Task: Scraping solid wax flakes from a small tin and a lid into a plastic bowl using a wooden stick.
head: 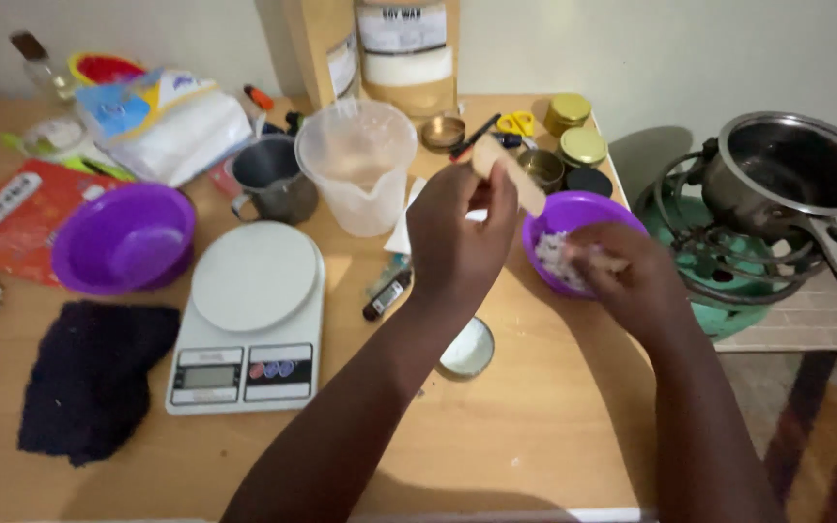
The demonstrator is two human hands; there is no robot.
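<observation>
The small purple bowl [573, 218] of white flakes sits under our right hand [632, 276], whose fingers pinch some flakes inside it. Our left hand [457, 237], just beside, grips a flat wooden stick [508, 172]. Below the left hand lies a round lid [467, 349] on the worktop [535, 426]; beyond it stands a clear jug [358, 165].

Glossy plastic purple bowl [573, 215]; matt wooden stick [508, 172]; shiny metal pot [791, 165].
</observation>
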